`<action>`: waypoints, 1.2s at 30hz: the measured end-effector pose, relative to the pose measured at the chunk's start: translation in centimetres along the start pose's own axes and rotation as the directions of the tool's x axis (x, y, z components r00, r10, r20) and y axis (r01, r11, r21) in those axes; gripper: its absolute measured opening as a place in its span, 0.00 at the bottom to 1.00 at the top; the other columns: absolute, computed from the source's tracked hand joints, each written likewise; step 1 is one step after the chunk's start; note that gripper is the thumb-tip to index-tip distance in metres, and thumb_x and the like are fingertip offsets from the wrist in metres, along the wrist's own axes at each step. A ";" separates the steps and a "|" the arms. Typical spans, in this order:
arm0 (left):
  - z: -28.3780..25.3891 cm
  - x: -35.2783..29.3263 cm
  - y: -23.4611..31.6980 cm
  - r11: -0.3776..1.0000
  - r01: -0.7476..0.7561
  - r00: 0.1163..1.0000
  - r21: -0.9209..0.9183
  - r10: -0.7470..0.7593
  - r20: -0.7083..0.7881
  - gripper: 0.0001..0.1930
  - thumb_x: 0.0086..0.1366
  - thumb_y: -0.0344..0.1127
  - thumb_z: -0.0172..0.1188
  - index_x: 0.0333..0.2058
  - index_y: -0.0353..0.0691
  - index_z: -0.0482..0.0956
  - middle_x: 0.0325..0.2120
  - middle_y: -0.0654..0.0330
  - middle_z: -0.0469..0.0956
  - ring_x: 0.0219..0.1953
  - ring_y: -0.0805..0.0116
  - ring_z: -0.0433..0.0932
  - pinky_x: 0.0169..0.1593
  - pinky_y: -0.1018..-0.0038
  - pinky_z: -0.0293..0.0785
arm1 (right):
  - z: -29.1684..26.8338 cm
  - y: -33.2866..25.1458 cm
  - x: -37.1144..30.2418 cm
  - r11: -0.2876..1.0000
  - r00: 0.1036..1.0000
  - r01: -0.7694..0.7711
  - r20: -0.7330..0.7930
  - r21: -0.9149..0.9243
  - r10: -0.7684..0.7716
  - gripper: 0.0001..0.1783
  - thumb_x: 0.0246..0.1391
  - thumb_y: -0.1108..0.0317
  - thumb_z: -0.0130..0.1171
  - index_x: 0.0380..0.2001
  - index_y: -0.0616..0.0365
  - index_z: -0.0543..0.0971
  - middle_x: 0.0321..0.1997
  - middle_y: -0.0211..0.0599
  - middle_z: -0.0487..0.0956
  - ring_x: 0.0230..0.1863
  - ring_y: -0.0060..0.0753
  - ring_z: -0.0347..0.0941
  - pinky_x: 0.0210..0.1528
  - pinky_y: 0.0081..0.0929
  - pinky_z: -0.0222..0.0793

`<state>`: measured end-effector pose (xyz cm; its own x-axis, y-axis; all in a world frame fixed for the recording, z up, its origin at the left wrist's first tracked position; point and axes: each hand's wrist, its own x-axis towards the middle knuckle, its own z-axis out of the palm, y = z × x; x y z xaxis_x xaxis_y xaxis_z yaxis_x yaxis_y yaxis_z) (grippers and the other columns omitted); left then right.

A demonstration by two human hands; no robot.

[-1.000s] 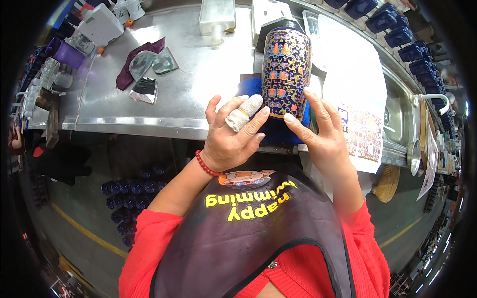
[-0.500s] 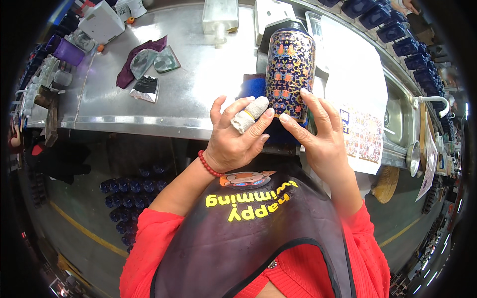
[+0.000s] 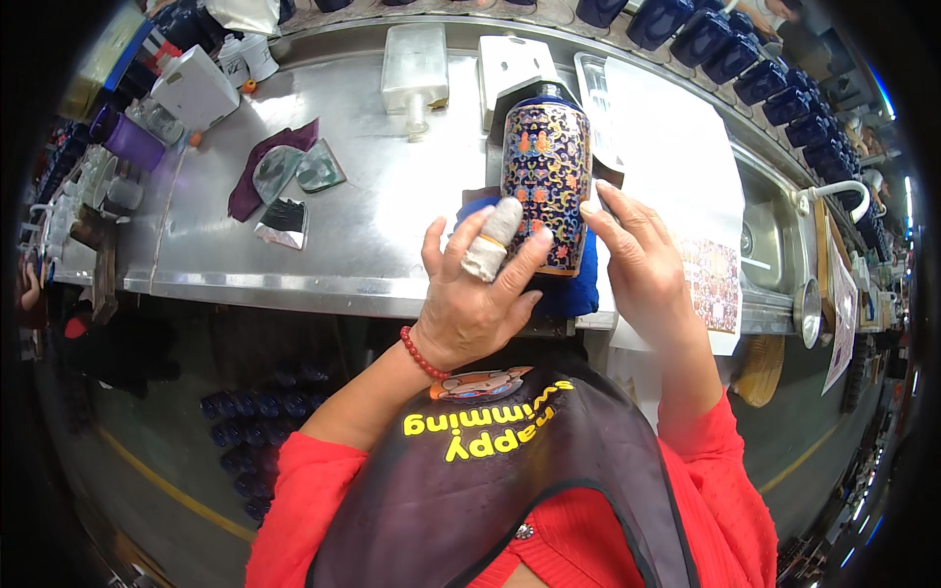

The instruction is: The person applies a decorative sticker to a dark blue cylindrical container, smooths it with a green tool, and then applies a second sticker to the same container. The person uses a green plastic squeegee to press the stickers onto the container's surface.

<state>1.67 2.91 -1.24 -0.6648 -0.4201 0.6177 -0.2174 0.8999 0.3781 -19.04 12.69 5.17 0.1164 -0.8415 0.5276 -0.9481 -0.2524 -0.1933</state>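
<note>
The vase (image 3: 546, 186), dark blue with dense orange and gold pattern, stands upright on a blue cloth (image 3: 573, 284) at the near edge of the steel bench (image 3: 372, 216), between the two hands. Its base is hidden behind the left hand's fingers, and its neck is partly lost against a white block just beyond it. The left hand (image 3: 480, 294) is open, fingers spread, fingertips pressed on the vase's left side; one finger is wrapped in a grey bandage (image 3: 493, 238). A red bead bracelet (image 3: 420, 355) circles that wrist. The right hand (image 3: 637, 260) is open too, its fingertips at the vase's right side; whether they touch or stand just off it cannot be told.

The cloth is mostly covered by the hands and the vase. Right of the right hand lies a white sheet (image 3: 676, 147), with a patterned decal sheet (image 3: 711, 279) partly under the wrist. Past those a sink (image 3: 774, 235) is bent by the lens. Well left of the left hand sit a maroon rag (image 3: 250, 181) and some foil pieces (image 3: 284, 218) too small to make out. Beyond the vase, a clear bottle (image 3: 414, 69) lies at the far side. Dark blue vessels (image 3: 725, 49) line the far right edge, cut off by the rim. Under the bench, more dark shapes show dimly on the floor
</note>
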 end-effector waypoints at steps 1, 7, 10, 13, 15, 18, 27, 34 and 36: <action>0.1 0.4 0.1 0.999 0.035 0.999 -0.035 -0.035 -0.008 0.42 0.50 0.41 0.73 0.66 0.50 0.68 0.62 0.50 0.70 0.64 0.50 0.61 0.66 0.39 0.47 | 0.3 0.0 -0.2 1.000 1.000 -0.009 -0.014 0.019 0.009 0.30 0.49 0.89 0.54 0.59 0.65 0.75 0.57 0.58 0.76 0.54 0.61 0.75 0.57 0.45 0.72; 1.1 1.7 -1.3 0.999 0.009 1.000 -0.034 -0.009 0.000 0.50 0.56 0.55 0.70 0.70 0.35 0.57 0.60 0.47 0.70 0.61 0.49 0.70 0.70 0.39 0.43 | 1.3 0.0 -2.3 0.969 0.984 -0.156 -0.050 0.189 0.168 0.33 0.50 0.81 0.63 0.62 0.65 0.72 0.61 0.58 0.73 0.58 0.60 0.73 0.60 0.45 0.70; 1.0 0.9 -2.3 0.957 0.124 0.992 -0.260 -0.123 0.022 0.49 0.60 0.57 0.66 0.69 0.31 0.56 0.62 0.47 0.70 0.63 0.47 0.69 0.70 0.37 0.43 | 1.6 0.1 -3.0 0.955 0.980 -0.184 -0.036 0.231 0.198 0.39 0.48 0.76 0.69 0.64 0.65 0.69 0.65 0.59 0.70 0.62 0.59 0.70 0.62 0.45 0.68; 1.4 -0.1 -2.6 0.974 0.137 0.989 -0.179 -0.126 0.072 0.47 0.65 0.59 0.60 0.70 0.29 0.54 0.63 0.43 0.68 0.66 0.41 0.65 0.69 0.37 0.42 | 2.4 -0.2 -3.2 0.958 0.983 -0.183 0.030 0.222 0.181 0.43 0.44 0.74 0.72 0.65 0.66 0.67 0.67 0.59 0.68 0.64 0.60 0.68 0.63 0.45 0.67; 1.6 -0.7 -2.5 0.987 0.114 0.992 -0.111 -0.106 0.075 0.45 0.68 0.60 0.56 0.70 0.30 0.56 0.64 0.41 0.66 0.67 0.38 0.62 0.69 0.37 0.41 | 3.2 -0.4 -3.3 0.961 0.983 -0.175 -0.023 0.216 0.184 0.44 0.43 0.75 0.73 0.65 0.66 0.67 0.67 0.59 0.68 0.64 0.61 0.67 0.64 0.46 0.67; 1.5 -1.5 -2.1 0.999 0.042 0.998 -0.028 -0.041 0.043 0.43 0.69 0.61 0.53 0.70 0.33 0.59 0.65 0.44 0.66 0.68 0.38 0.61 0.70 0.38 0.41 | 4.1 -0.6 -3.4 0.964 0.983 -0.173 -0.026 0.203 0.182 0.42 0.49 0.69 0.70 0.66 0.68 0.66 0.69 0.61 0.66 0.66 0.62 0.66 0.66 0.48 0.62; 0.8 -2.5 -1.3 0.997 -0.052 0.996 -0.057 0.055 0.067 0.36 0.70 0.58 0.53 0.68 0.40 0.65 0.64 0.49 0.70 0.70 0.44 0.60 0.71 0.40 0.39 | 4.1 -0.6 -3.6 0.966 0.982 -0.175 -0.040 0.191 0.186 0.42 0.42 0.76 0.72 0.65 0.60 0.71 0.68 0.60 0.66 0.63 0.62 0.68 0.63 0.47 0.66; 0.4 -1.7 -1.9 0.996 -0.090 0.991 -0.008 0.090 0.099 0.36 0.67 0.54 0.59 0.68 0.40 0.66 0.64 0.48 0.70 0.70 0.46 0.61 0.72 0.44 0.38 | 3.9 -1.1 -3.6 0.994 0.993 -0.088 -0.075 0.067 0.093 0.31 0.45 0.80 0.65 0.54 0.43 0.83 0.68 0.59 0.68 0.62 0.59 0.69 0.62 0.46 0.68; 0.5 -1.7 -1.8 0.997 -0.078 0.992 -0.012 0.079 0.094 0.35 0.67 0.54 0.59 0.67 0.42 0.67 0.64 0.50 0.70 0.70 0.49 0.61 0.72 0.44 0.38 | 4.0 -1.0 -4.0 0.996 0.994 -0.088 -0.069 0.029 0.090 0.30 0.46 0.78 0.62 0.54 0.41 0.82 0.67 0.55 0.69 0.60 0.54 0.71 0.60 0.43 0.70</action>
<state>2.86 2.10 -3.31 -0.7443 -0.3351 0.5777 -0.1567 0.9285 0.3368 -17.36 14.40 -0.09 0.0100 -0.8255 0.5643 -0.9457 -0.1910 -0.2628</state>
